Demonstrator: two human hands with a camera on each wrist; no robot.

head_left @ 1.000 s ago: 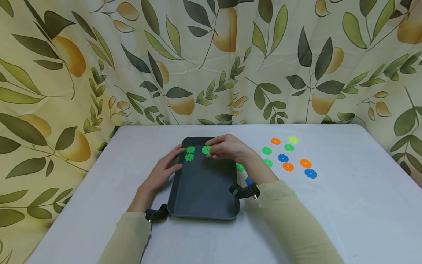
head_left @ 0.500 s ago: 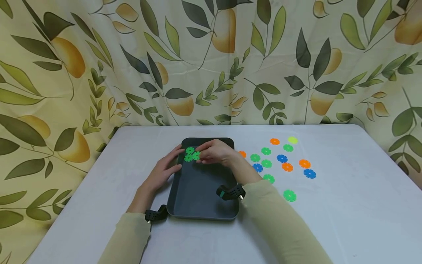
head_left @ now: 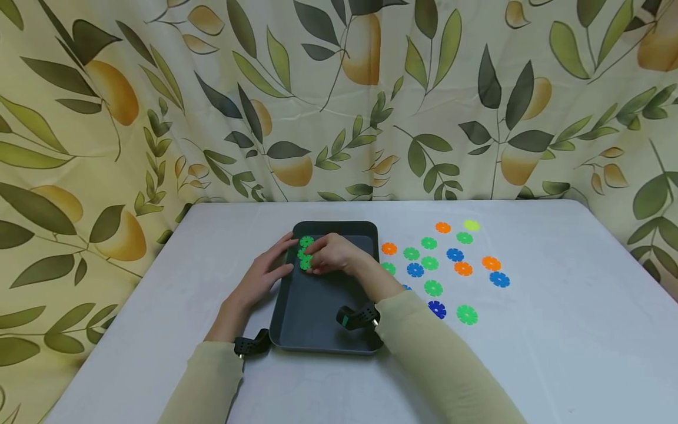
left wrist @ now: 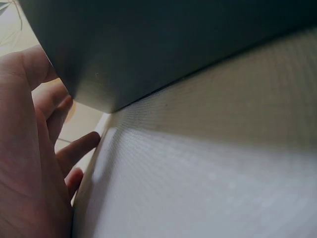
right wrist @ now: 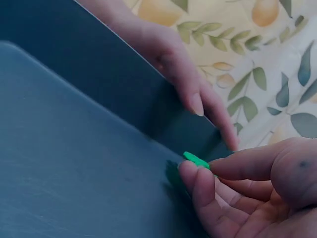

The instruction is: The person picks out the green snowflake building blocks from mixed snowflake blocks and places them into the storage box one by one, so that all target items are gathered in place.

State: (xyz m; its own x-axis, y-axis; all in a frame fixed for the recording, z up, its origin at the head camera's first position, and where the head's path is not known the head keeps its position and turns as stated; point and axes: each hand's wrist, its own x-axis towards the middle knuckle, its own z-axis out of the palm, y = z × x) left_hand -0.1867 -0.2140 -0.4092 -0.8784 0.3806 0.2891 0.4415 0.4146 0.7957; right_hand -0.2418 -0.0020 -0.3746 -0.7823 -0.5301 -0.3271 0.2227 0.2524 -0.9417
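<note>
A dark grey tray (head_left: 328, 312) lies on the white table. My left hand (head_left: 259, 275) rests along the tray's left side, fingers fairly straight and touching the rim; in the left wrist view the hand (left wrist: 25, 144) is beside the tray's outer wall (left wrist: 148, 44). My right hand (head_left: 335, 254) is over the tray's upper left part. Its thumb and fingers pinch a green notched disc (right wrist: 196, 159), seen nearly edge-on in the right wrist view just above the tray floor. Other green notched discs (head_left: 306, 241) lie in the tray's upper left corner, partly hidden by the fingers.
Right of the tray, several loose notched discs lie scattered: green (head_left: 467, 314), orange (head_left: 491, 262), blue (head_left: 499, 279), dark blue (head_left: 436, 310) and yellow-green (head_left: 471, 225). A leaf-and-fruit patterned curtain (head_left: 328, 118) hangs behind the table.
My right hand has moved left and slightly toward me with a green disc, to just below the other green discs. Between frames it set one beside them. The left hand has stayed still.
</note>
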